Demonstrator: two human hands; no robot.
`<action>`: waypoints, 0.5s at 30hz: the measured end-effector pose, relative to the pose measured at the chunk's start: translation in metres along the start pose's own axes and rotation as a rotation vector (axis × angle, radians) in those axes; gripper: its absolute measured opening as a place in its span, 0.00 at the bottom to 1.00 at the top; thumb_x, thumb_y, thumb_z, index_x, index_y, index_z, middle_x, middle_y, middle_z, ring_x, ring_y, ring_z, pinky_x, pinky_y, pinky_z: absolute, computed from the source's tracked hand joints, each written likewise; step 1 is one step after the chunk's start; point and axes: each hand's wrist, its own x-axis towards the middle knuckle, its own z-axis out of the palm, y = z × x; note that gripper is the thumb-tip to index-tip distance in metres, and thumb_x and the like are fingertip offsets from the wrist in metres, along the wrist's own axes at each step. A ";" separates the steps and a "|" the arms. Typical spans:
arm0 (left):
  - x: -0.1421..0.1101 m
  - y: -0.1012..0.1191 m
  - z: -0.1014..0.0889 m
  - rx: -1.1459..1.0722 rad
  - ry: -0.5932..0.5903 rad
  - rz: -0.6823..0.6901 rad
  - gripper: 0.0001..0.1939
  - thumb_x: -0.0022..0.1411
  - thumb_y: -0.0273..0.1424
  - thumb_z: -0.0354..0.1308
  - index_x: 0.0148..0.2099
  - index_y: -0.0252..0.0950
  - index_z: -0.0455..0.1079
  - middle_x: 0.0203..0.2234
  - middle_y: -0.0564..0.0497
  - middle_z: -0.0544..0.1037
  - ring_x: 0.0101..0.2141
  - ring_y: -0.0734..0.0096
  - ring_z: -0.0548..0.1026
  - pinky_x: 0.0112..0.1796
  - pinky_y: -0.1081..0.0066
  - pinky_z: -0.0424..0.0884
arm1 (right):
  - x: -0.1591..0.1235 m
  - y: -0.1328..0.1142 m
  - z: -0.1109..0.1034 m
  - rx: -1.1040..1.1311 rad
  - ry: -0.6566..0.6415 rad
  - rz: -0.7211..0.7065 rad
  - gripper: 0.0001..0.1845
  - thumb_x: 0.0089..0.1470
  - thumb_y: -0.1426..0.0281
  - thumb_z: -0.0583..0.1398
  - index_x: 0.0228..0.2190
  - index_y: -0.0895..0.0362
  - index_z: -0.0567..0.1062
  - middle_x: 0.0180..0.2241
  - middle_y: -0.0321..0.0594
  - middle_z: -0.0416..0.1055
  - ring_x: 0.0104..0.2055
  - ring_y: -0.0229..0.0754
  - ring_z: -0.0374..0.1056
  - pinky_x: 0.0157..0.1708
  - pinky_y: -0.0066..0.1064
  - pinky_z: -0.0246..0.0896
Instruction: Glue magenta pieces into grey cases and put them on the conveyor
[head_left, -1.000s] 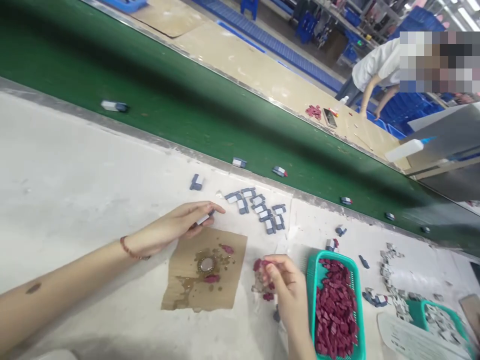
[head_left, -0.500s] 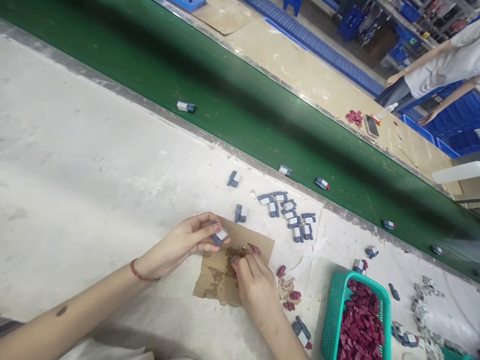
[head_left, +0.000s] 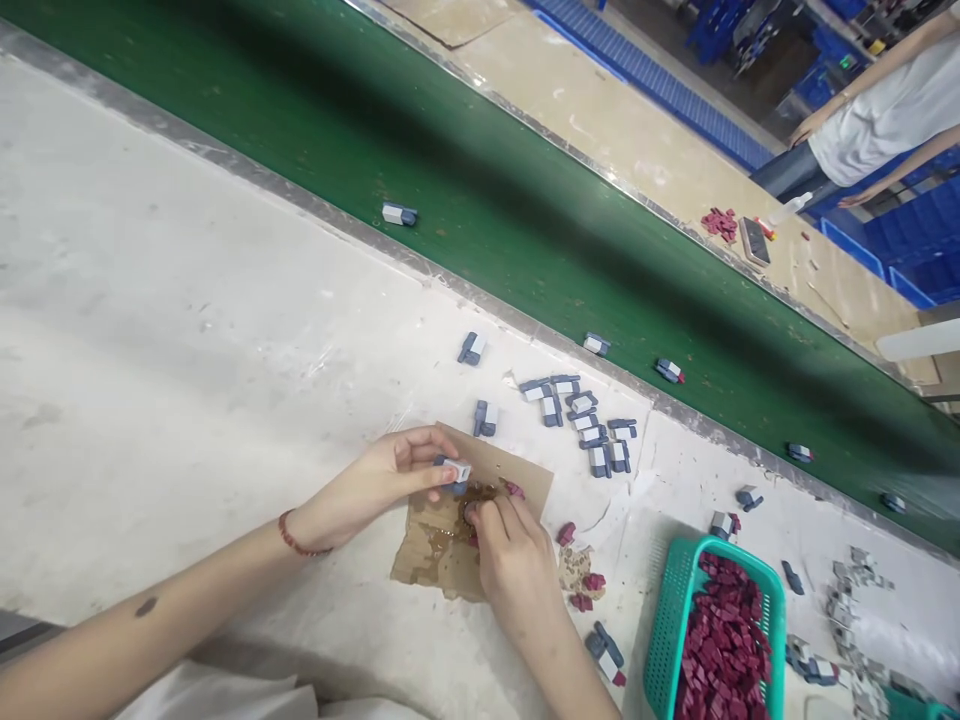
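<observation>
My left hand [head_left: 409, 472] pinches a blue-grey and white plastic part [head_left: 454, 474] between thumb and fingers, just above a piece of brown cardboard [head_left: 525, 487]. My right hand [head_left: 514, 555] is closed, its fingertips down at the wet, shiny brown patch [head_left: 442, 545] on that cardboard. What those fingers hold is hidden, though a bit of dark red shows beneath them. A small dark red piece [head_left: 514, 489] lies near the knuckles. Several like it, such as one dark red piece [head_left: 566, 534], rest right of the cardboard.
Several blue-grey and white parts [head_left: 551, 411] lie grouped beyond the cardboard on the white table [head_left: 225, 330]. At right stands a green basket [head_left: 664, 610] of dark red pieces. A green conveyor belt [head_left: 315, 150] carries scattered parts. Across it stands another person [head_left: 877, 120].
My left hand has turned the blue-grey and white part, so a hollow in its end shows. My right hand stays at the wet patch. Parts on the belt have shifted right.
</observation>
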 end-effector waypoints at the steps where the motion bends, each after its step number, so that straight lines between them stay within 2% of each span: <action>1: 0.000 -0.001 0.001 0.001 0.001 0.008 0.18 0.45 0.38 0.72 0.33 0.35 0.70 0.30 0.49 0.79 0.28 0.72 0.73 0.27 0.77 0.70 | 0.000 0.000 0.000 0.016 -0.006 0.004 0.19 0.63 0.80 0.46 0.24 0.55 0.67 0.23 0.39 0.67 0.26 0.43 0.65 0.25 0.30 0.60; 5: 0.000 -0.005 0.004 0.035 0.017 0.019 0.19 0.44 0.37 0.72 0.36 0.35 0.73 0.34 0.47 0.80 0.34 0.65 0.76 0.29 0.74 0.72 | -0.001 0.002 -0.002 0.177 -0.020 0.071 0.18 0.63 0.79 0.46 0.25 0.55 0.67 0.23 0.39 0.68 0.27 0.42 0.66 0.25 0.30 0.59; 9: 0.000 -0.011 0.006 0.056 0.020 0.079 0.17 0.43 0.36 0.72 0.35 0.35 0.75 0.31 0.48 0.80 0.33 0.66 0.76 0.33 0.72 0.74 | -0.004 0.012 -0.008 0.664 -0.028 0.380 0.12 0.64 0.69 0.52 0.29 0.55 0.71 0.25 0.36 0.71 0.26 0.39 0.67 0.26 0.28 0.61; 12: 0.000 -0.020 0.007 0.015 0.010 0.134 0.16 0.42 0.36 0.74 0.31 0.35 0.74 0.29 0.50 0.79 0.31 0.69 0.76 0.32 0.75 0.74 | -0.007 0.018 -0.009 1.008 0.078 0.586 0.12 0.60 0.61 0.57 0.31 0.56 0.73 0.24 0.35 0.72 0.26 0.39 0.69 0.26 0.28 0.63; 15: 0.000 -0.028 0.007 -0.028 0.004 0.211 0.16 0.43 0.36 0.74 0.30 0.34 0.73 0.30 0.50 0.79 0.32 0.70 0.77 0.31 0.77 0.74 | -0.008 0.017 -0.005 1.163 0.198 0.654 0.14 0.58 0.58 0.60 0.31 0.56 0.75 0.22 0.35 0.72 0.25 0.39 0.68 0.25 0.28 0.64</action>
